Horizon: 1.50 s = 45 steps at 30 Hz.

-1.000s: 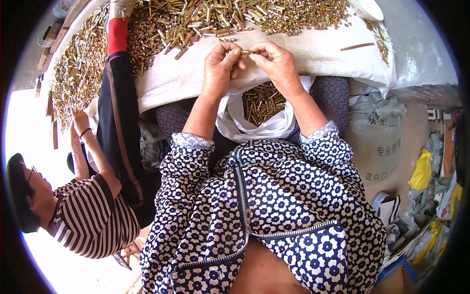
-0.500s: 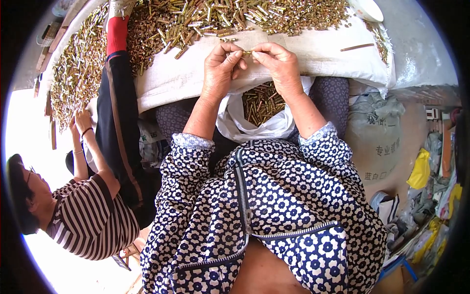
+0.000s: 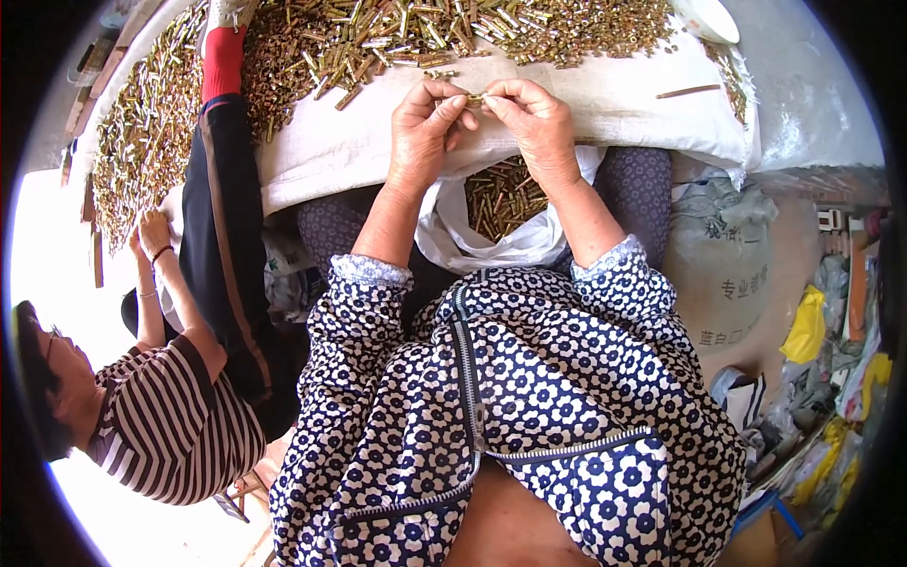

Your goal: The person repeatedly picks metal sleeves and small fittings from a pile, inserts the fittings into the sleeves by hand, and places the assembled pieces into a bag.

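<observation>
My left hand (image 3: pixel 427 132) and my right hand (image 3: pixel 537 130) meet above the near edge of the cloth-covered table (image 3: pixel 605 104). Between their fingertips is a small brass-coloured metal fitting (image 3: pixel 475 99), pinched from both sides; the fingers hide most of it. Under my hands an open white plastic bag (image 3: pixel 444 231) rests at my lap, holding many slim brass-coloured metal pieces (image 3: pixel 505 200). A heap of similar short metal tubes and small rings (image 3: pixel 378 38) covers the far part of the table.
A co-worker in a striped shirt (image 3: pixel 179 416) sits at the left, hands (image 3: pixel 154 231) at the heap's edge. A leg with a red sock (image 3: pixel 223 66) reaches across it. A thin rod (image 3: pixel 688 92) and a white bowl (image 3: pixel 709 19) lie right. Sacks and yellow bags (image 3: pixel 803 326) fill the right side.
My hands keep their pinch on the small metal fitting with barely any shift. The co-worker's hands and head have moved slightly.
</observation>
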{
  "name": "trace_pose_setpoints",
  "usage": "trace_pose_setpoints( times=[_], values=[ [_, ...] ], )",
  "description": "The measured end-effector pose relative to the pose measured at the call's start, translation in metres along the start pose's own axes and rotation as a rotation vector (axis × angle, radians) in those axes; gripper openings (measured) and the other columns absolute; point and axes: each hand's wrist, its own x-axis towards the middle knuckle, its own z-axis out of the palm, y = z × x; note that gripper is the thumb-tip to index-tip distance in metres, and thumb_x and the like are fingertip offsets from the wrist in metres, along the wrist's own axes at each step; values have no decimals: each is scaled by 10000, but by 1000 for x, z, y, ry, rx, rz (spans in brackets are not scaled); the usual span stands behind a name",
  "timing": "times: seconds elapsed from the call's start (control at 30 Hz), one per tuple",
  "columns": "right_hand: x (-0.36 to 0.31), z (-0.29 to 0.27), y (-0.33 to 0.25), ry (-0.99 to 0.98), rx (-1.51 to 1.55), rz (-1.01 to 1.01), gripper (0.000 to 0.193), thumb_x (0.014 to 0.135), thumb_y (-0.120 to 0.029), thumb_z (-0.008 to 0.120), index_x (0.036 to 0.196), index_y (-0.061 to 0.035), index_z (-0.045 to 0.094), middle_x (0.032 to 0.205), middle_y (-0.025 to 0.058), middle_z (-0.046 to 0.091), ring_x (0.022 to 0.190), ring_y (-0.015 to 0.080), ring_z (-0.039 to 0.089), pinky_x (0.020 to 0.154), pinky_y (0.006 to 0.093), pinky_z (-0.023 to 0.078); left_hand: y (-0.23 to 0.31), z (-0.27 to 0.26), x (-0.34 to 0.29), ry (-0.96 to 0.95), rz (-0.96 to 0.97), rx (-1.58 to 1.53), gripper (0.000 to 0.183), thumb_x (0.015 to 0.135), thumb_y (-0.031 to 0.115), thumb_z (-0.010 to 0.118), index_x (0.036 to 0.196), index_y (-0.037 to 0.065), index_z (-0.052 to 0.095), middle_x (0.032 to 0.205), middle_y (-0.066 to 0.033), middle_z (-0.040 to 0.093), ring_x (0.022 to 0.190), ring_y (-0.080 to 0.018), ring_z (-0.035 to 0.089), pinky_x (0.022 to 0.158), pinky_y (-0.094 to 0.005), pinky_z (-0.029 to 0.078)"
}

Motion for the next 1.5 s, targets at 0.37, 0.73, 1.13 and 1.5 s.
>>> trace_pose_setpoints(
  times=[0.37,0.73,1.13,1.5],
  values=[
    [1,11,9,82,-297,-204,65,853,-1,626,917,-7,635,863,-7,639,764,54,571,680,199,469,-3,-4,3,15,25,-72,20,919,45,549,929,33,562,740,-69,635,570,-55,539,418,-161,340],
    [2,-16,9,62,-1063,-507,134,698,20,634,823,-26,623,922,109,630,859,329,592,778,386,484,-10,17,7,-98,311,971,99,823,18,578,912,23,534,757,-171,607,656,-308,616,581,-381,500],
    [45,-72,-5,216,-1322,-409,240,761,-66,669,998,-51,632,1095,118,609,1011,300,578,897,361,471,-3,19,15,-136,54,862,89,860,53,575,921,15,523,734,-103,602,570,-183,606,494,-311,487],
    [54,-70,-1,136,-1410,-450,199,795,-87,637,993,-65,634,996,103,622,962,288,590,842,384,487,12,11,-5,-121,-148,1,124,959,150,524,909,39,546,776,-53,623,617,-87,568,534,-208,468]
  ],
)
